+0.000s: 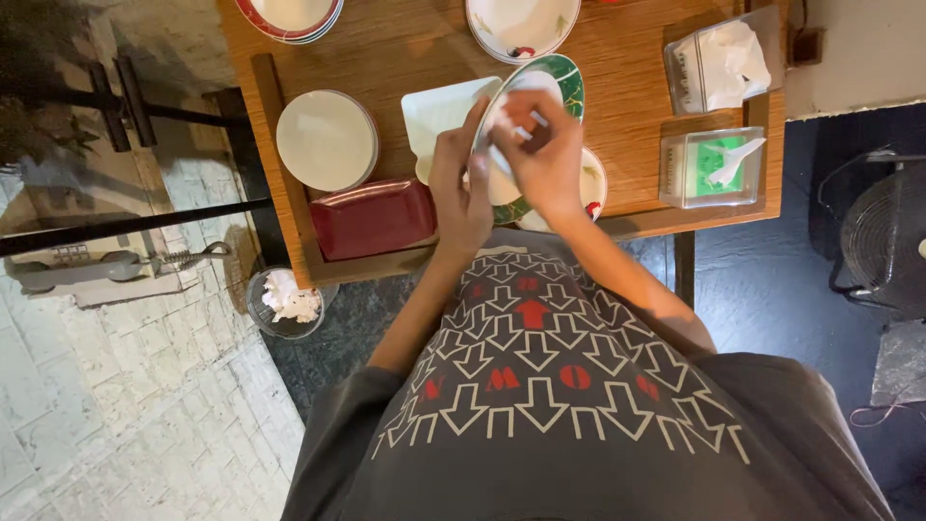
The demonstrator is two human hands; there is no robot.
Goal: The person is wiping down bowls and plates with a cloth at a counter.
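My left hand [459, 188] grips the near edge of an oval plate with a green patterned rim [559, 75], tilted up above the wooden table [617, 68]. My right hand [542, 154] presses a white tissue against the plate's inner face. Under the hands lie a white square plate [439, 111] and a white plate with a red mark [591, 183].
A round white plate [326, 140] and a dark red rectangular dish [371, 218] sit at the left. Two clear tissue boxes [709, 166] stand on the right. More bowls [521, 24] lie farther back. A bin of crumpled tissues [285, 301] stands on the floor.
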